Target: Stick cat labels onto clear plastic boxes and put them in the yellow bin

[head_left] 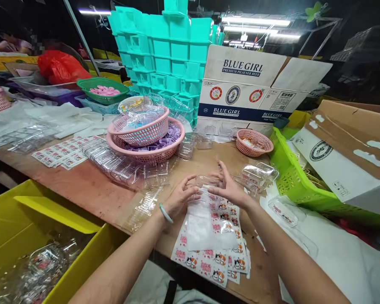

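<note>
Two hands meet over the middle of the wooden table [91, 185], and we see a small clear plastic case [205, 182] between them. The left hand [181, 197], with a pale green bangle [165, 213] on its wrist, curls its thumb and fingers narrowly onto the left end of the case. The right hand [228, 185] touches the right end, its fingers spread rather wide and pointing up. The case is held just above a stack of printed cat cards [220, 257], and a white translucent sheet [205, 230] lies on these cards, near the wrists.

To the left we see a row of empty clear cases [120, 164] and, behind it, two pink baskets [145, 139], one standing inside the other. A smaller pink basket [254, 142] stands near a Blue Girl beer carton [240, 90]. A green crate [291, 181] is at the right, and a yellow bin [28, 236] at the lower left holds more clear packages.
</note>
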Available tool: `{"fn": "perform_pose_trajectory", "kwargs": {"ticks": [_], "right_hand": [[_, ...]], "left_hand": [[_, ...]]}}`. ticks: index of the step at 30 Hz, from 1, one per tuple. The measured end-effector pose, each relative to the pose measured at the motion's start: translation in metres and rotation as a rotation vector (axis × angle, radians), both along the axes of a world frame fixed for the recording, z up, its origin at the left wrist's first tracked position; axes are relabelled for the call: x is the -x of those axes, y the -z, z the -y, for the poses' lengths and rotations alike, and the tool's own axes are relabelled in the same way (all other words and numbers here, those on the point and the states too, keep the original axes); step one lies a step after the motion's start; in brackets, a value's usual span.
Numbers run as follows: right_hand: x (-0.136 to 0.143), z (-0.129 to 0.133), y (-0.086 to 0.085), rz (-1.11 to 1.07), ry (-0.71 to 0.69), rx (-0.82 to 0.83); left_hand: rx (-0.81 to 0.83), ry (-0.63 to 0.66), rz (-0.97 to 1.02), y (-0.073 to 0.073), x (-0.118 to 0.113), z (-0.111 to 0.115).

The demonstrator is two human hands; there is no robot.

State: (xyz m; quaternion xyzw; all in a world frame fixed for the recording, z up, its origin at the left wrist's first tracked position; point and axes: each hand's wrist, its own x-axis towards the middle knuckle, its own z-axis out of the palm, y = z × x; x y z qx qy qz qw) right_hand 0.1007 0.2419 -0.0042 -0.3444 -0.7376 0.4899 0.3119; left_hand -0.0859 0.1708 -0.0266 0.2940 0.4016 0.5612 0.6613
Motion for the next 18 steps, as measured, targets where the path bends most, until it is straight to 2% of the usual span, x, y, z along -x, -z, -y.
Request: {"fn": "perform_pose_trajectory", "kwargs": {"ticks": [1, 3, 6, 8, 10, 14, 16, 18], "right_hand": [[0.002, -0.006, 0.0, -0.037, -0.075, 0.157], [0.011, -0.013, 0.004, -0.141, -0.118, 0.304], [0.028, -0.018, 0.012, -0.251, -0.099, 0.319], [0.037, -0.021, 0.014, -0.26, -0.15, 0.327], [0.042, -0.023, 0.01, -0.232, -0.238, 0.335], [0.041, -0.025, -0.003, -0.171, -0.375, 0.32], [0.038, -0.029, -0.005, -0.175, -0.378, 0.311], [0.036, -0.038, -0.001, -0.179, -0.295, 0.264]], "left_hand": [[-0.021, 0.022, 0.002, -0.001, 0.003, 0.005], [-0.034, 0.012, -0.008, -0.002, 0.006, 0.013], [0.021, -0.097, -0.052, -0.001, 0.007, 0.024], [0.061, -0.142, -0.069, -0.002, 0.009, 0.029], [0.063, -0.095, -0.073, -0.004, 0.015, 0.032], [0.0, 0.096, -0.089, -0.009, 0.041, 0.035], [-0.028, 0.168, -0.064, -0.011, 0.055, 0.036], [-0.036, 0.189, -0.014, -0.012, 0.063, 0.04]]}}
